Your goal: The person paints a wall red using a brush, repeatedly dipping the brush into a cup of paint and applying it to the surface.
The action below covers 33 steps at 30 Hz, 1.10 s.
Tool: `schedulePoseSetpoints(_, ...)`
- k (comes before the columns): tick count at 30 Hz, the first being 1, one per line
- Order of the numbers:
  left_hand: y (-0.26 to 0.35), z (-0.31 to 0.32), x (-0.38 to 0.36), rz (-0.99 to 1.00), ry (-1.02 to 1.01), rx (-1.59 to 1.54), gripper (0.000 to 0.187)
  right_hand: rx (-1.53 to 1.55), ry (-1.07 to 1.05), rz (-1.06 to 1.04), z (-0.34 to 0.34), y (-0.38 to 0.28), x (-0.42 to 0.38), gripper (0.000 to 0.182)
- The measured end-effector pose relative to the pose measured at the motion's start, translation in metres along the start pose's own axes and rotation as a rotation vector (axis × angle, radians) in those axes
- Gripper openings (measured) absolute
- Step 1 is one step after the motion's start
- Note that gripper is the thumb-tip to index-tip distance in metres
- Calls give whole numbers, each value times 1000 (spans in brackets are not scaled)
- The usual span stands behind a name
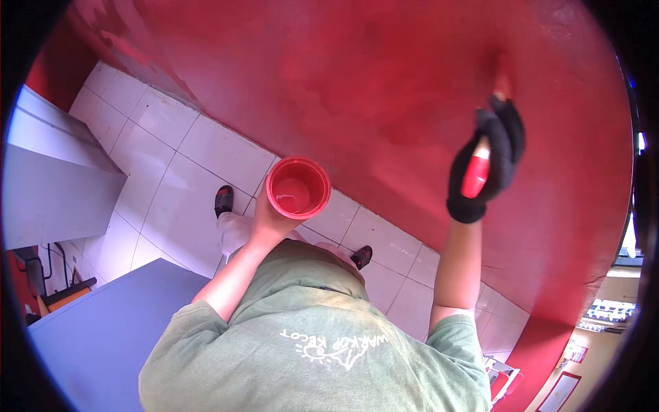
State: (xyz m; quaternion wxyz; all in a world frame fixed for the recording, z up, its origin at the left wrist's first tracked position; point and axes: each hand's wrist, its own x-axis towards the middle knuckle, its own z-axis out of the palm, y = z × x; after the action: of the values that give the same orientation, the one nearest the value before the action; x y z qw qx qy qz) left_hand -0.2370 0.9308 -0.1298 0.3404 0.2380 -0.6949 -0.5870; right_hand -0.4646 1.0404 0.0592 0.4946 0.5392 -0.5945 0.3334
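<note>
My left hand (269, 221) is wrapped round a red plastic cup (317, 184), held in front of my waist. Some red liquid, looking like paint, lies in the bottom of the cup. A black fingerless glove covers my right hand (503, 154), which is raised at the right and closed round a paintbrush (475, 176) with a red and pale handle. The brush tip points up at the red wall (384, 89) and appears to touch it, though the bristles blend into the wall's colour. Darker, glossy patches show on the wall.
White floor tiles (185, 199) run along the wall's foot, where my sandalled feet stand. A grey box-like cabinet (62, 185) is at the left, and a blue-grey tabletop (117, 336) lies close at my lower left. A framed panel (559, 393) hangs at the lower right.
</note>
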Motion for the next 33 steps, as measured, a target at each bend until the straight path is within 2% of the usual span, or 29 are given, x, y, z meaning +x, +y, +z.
schedulePoseSetpoints(2,-1,2,0,8,-34,-4,77,-117,-273,-35,13,11,-45,30)
schedulePoseSetpoints(4,-2,1,-2,14,-66,-8,77,-91,-478,-14,33,3,-104,28)
schedulePoseSetpoints(6,-1,-4,-2,11,-72,-8,76,250,-525,458,62,-20,-178,30)
schedulePoseSetpoints(8,0,-5,-2,14,-61,-15,76,203,-725,127,58,-38,-179,30)
schedulePoseSetpoints(11,-2,-8,-4,-7,-57,-25,76,293,-765,187,77,-33,-200,31)
schedulePoseSetpoints(12,-3,-9,-4,-20,-61,-31,76,296,-765,194,82,-28,-194,31)
schedulePoseSetpoints(14,4,-12,-5,-9,-56,6,76,390,-647,355,83,-17,-174,32)
schedulePoseSetpoints(15,5,-11,-2,5,-41,39,76,390,-646,358,77,-16,-157,32)
schedulePoseSetpoints(17,2,-9,-2,-9,-46,46,76,273,-461,346,58,-19,-114,30)
schedulePoseSetpoints(22,-7,2,3,-20,-48,41,76,287,-498,243,51,-32,-135,26)
schedulePoseSetpoints(24,-1,9,3,7,-9,-8,76,353,-722,380,63,-34,-170,24)
schedulePoseSetpoints(28,6,5,4,16,-30,32,76,386,-690,455,82,-13,-192,23)
schedulePoseSetpoints(30,-3,5,4,-26,-81,42,77,377,-562,459,70,-7,-156,23)
schedulePoseSetpoints(31,-5,5,5,-30,-79,41,77,378,-566,459,62,-5,-136,23)
schedulePoseSetpoints(33,-7,6,5,-57,-43,46,77,271,-429,283,47,-4,-108,25)
